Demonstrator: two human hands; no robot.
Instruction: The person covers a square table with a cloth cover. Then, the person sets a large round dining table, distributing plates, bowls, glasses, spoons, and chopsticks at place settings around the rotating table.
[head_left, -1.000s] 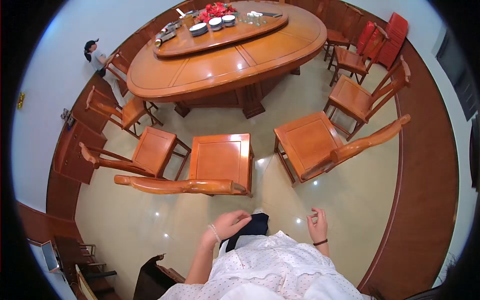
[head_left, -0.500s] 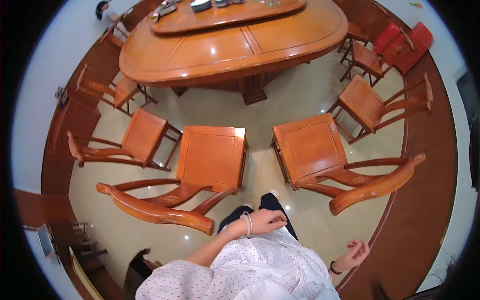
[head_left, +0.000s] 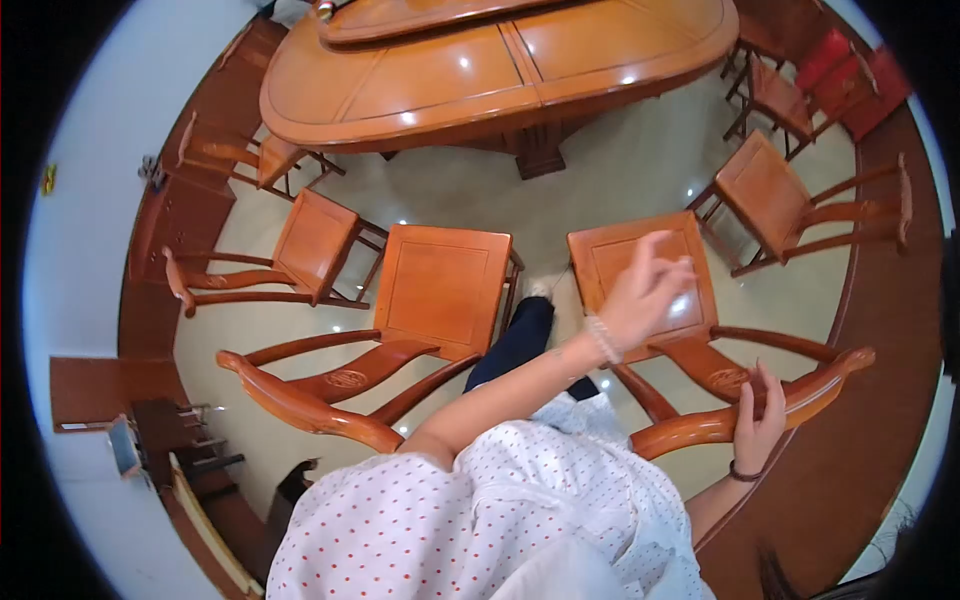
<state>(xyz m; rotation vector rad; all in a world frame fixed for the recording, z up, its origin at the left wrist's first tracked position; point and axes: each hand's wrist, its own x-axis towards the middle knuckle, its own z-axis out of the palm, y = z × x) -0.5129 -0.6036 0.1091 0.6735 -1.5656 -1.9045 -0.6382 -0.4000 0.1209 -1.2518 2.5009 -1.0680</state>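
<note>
My left hand (head_left: 640,300), with a beaded bracelet at the wrist, reaches across in front of my body. Its fingers are spread and hold nothing; from above it overlaps the seat of the right-hand wooden chair (head_left: 700,310). By that chair's curved top rail (head_left: 685,432) is my right hand (head_left: 762,415), wearing a dark band. Its thumb and fingers stand apart around the rail's line, and whether they touch the wood I cannot tell. A matching wooden chair (head_left: 445,285) stands to the left, apart from both hands.
Ahead is a large oval wooden table (head_left: 400,95) with a raised top tier. More chairs (head_left: 315,240) line both sides. Red chairs or boxes (head_left: 850,85) sit at the far right. A wooden floor border (head_left: 880,330) curves along the right wall. One foot (head_left: 540,290) is between the two near chairs.
My left hand has swung right and forward over the right-hand chair. My right hand has risen to that chair's top rail. The view has shifted, and my foot has stepped forward.
</note>
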